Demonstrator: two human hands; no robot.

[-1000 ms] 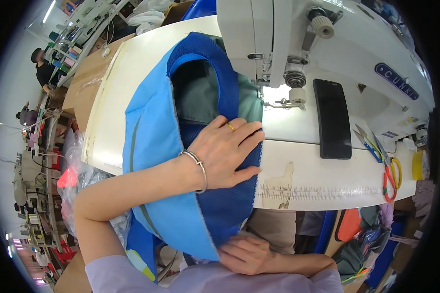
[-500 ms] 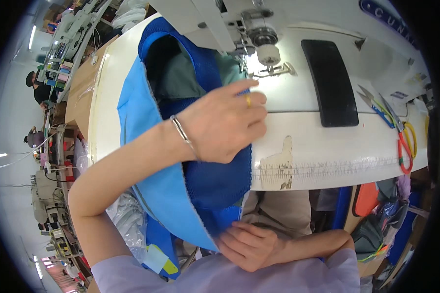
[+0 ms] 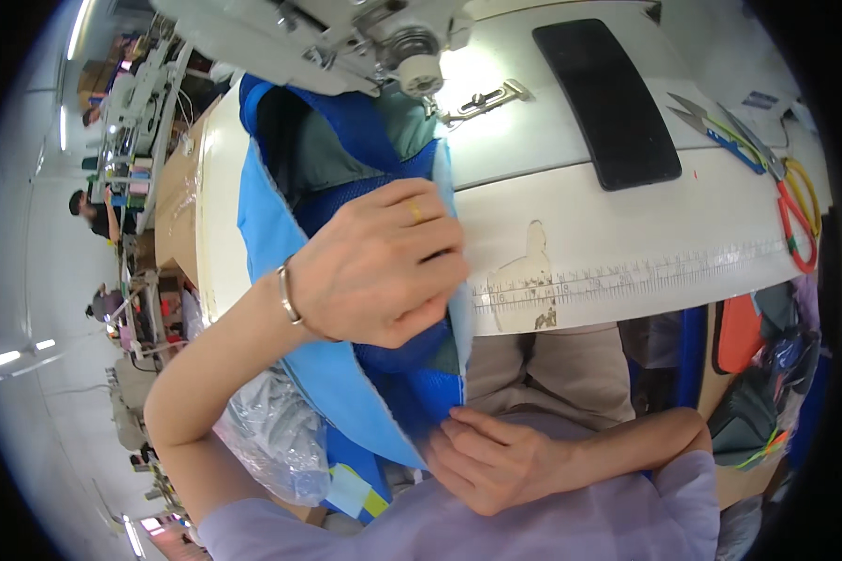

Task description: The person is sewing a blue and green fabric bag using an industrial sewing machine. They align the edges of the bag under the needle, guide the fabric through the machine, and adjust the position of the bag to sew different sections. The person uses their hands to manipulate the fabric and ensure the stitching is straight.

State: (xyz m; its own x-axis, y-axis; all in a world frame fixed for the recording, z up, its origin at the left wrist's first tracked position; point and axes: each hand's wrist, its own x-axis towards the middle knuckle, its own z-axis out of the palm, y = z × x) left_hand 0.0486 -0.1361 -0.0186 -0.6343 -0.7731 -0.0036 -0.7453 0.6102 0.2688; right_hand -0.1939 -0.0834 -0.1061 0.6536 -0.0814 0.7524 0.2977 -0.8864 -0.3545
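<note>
A blue fabric piece like an open bag, light blue outside with dark blue mesh and grey-green cloth inside, lies on the sewing table. Its far end sits beneath the head of a sewing machine, beside the needle area. My left hand, with a ring and bracelet, is closed on the bag's right edge, a short way on my side of the needle. At the bag's near end, over my lap, my right hand pinches the edge between thumb and fingers. The left hand hides part of the mesh.
A metal seam guide is fixed right of the needle. Farther right are a black curved pad and scissors with red and yellow handles. A printed ruler strip runs along the table's front. Other people work at far left.
My left hand has drawn back from the needle toward me along the bag's edge. A light blue strip now shows along that right edge. The whole view has shifted; my right hand still grips the near end.
</note>
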